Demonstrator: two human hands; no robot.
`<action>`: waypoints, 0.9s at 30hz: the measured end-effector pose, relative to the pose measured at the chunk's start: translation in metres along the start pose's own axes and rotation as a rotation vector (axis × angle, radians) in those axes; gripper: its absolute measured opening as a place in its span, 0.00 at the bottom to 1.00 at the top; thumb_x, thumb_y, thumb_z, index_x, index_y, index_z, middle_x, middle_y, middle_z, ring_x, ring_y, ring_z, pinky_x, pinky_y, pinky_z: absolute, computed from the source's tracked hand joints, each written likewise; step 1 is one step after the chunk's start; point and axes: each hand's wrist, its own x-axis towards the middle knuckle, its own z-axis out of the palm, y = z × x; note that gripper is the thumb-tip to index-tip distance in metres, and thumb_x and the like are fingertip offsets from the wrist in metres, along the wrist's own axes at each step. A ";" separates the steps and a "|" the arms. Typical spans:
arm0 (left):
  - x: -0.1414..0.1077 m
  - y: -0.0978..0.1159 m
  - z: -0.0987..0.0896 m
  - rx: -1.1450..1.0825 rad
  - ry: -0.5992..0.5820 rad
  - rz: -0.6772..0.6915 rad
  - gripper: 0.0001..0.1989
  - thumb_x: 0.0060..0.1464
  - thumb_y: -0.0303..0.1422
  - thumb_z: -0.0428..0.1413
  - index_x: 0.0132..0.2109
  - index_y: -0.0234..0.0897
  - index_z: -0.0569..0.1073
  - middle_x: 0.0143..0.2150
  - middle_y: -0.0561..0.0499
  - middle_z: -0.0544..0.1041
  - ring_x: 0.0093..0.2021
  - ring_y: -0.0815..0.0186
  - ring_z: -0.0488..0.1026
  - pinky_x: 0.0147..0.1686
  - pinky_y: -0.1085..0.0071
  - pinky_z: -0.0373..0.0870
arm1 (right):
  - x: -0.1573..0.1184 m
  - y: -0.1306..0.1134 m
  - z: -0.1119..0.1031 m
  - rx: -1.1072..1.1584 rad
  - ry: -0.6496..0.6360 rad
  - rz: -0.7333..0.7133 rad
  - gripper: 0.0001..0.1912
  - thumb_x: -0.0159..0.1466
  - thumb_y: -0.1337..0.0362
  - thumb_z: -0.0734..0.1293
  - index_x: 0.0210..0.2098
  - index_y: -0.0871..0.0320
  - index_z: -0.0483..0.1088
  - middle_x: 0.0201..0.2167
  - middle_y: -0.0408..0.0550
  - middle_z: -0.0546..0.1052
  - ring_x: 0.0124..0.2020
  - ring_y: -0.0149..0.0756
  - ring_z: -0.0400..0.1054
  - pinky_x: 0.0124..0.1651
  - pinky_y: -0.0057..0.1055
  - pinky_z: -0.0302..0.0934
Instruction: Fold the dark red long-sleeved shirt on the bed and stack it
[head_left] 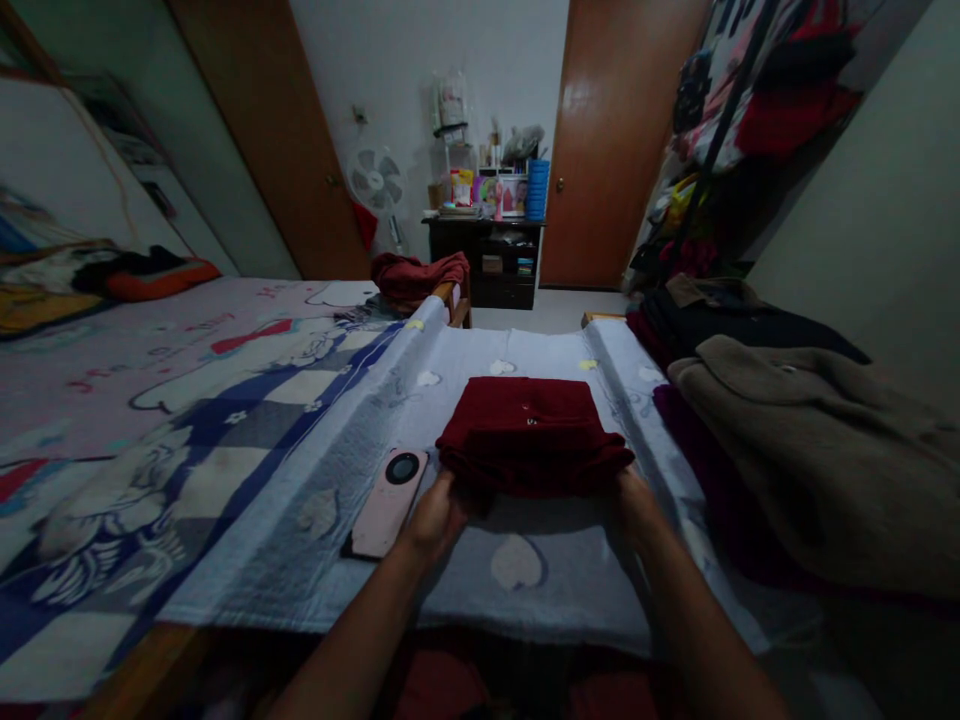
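Probably our dark red garment (pixel 525 415) will handle as something soft and fairly light: the cloth looks matt, so we judge it more grippy than slippery, and nothing about it seems fragile. It lies folded in a neat block on the pale blue sheet (pixel 555 345), directly in front of us, with the phone (pixel 388 505) near its left side. Having little stiffness of its own, it would likely sag in the middle or lose its folds if pinched at one point, so the best hold seems to be at both near corners, fingers well underneath, thumbs above.

That is about how we have it. Our left hand (pixel 444 515) grasps the near left corner and our right hand (pixel 628 485) the near right one; the fingers go out of sight beneath the cloth, so we cannot tell how firmly they press. Both forearms reach forward from the bottom of the view and slant inward, roughly mirroring each other, and the near edge bulges in a thick roll between our hands.
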 end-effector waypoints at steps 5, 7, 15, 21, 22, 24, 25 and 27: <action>-0.019 0.006 0.022 -0.159 -0.124 -0.190 0.33 0.58 0.56 0.46 0.64 0.44 0.61 0.58 0.38 0.72 0.51 0.48 0.74 0.50 0.45 0.67 | -0.023 -0.020 0.014 0.199 -0.050 0.327 0.24 0.66 0.45 0.57 0.53 0.53 0.66 0.39 0.52 0.80 0.38 0.45 0.75 0.41 0.44 0.69; -0.023 0.010 0.029 -0.216 -0.103 -0.177 0.32 0.58 0.55 0.47 0.63 0.43 0.62 0.57 0.39 0.72 0.50 0.49 0.74 0.49 0.49 0.69 | -0.031 -0.027 0.016 0.265 -0.154 0.414 0.26 0.67 0.44 0.53 0.52 0.55 0.67 0.39 0.54 0.80 0.37 0.45 0.75 0.39 0.43 0.69; -0.032 -0.003 0.037 -0.283 0.120 -0.232 0.11 0.58 0.34 0.54 0.47 0.37 0.69 0.41 0.44 0.78 0.39 0.58 0.78 0.42 0.59 0.74 | -0.057 -0.020 0.021 0.408 -0.324 0.514 0.37 0.62 0.33 0.48 0.46 0.57 0.68 0.43 0.57 0.78 0.45 0.47 0.73 0.47 0.43 0.64; -0.040 -0.023 0.030 -0.292 0.166 -0.362 0.05 0.57 0.33 0.53 0.39 0.37 0.68 0.37 0.45 0.76 0.38 0.58 0.78 0.39 0.61 0.74 | -0.077 -0.006 0.025 0.426 -0.291 0.586 0.32 0.64 0.40 0.54 0.54 0.58 0.61 0.44 0.61 0.77 0.45 0.47 0.74 0.48 0.43 0.63; -0.040 -0.025 0.030 -0.300 0.167 -0.370 0.04 0.57 0.32 0.53 0.38 0.37 0.67 0.37 0.44 0.76 0.38 0.58 0.78 0.40 0.61 0.74 | -0.080 -0.004 0.024 0.419 -0.284 0.595 0.29 0.65 0.43 0.56 0.54 0.59 0.61 0.44 0.62 0.77 0.45 0.47 0.74 0.48 0.43 0.63; -0.041 -0.029 0.030 -0.310 0.157 -0.383 0.03 0.58 0.32 0.53 0.37 0.37 0.67 0.37 0.44 0.76 0.39 0.58 0.78 0.42 0.62 0.73 | -0.087 0.001 0.020 0.390 -0.284 0.610 0.23 0.64 0.49 0.60 0.51 0.59 0.62 0.45 0.61 0.76 0.45 0.45 0.74 0.48 0.41 0.63; -0.041 -0.031 0.031 -0.308 0.150 -0.392 0.04 0.58 0.33 0.52 0.37 0.37 0.67 0.36 0.44 0.76 0.40 0.58 0.78 0.42 0.62 0.73 | -0.090 0.003 0.017 0.364 -0.295 0.614 0.19 0.64 0.52 0.62 0.49 0.58 0.63 0.46 0.60 0.76 0.45 0.44 0.74 0.48 0.40 0.63; -0.042 -0.034 0.030 -0.291 0.148 -0.401 0.05 0.59 0.34 0.52 0.38 0.37 0.67 0.37 0.44 0.76 0.41 0.58 0.78 0.43 0.63 0.72 | -0.096 0.005 0.008 0.275 -0.338 0.602 0.16 0.61 0.56 0.65 0.46 0.58 0.64 0.47 0.58 0.76 0.43 0.42 0.74 0.46 0.38 0.64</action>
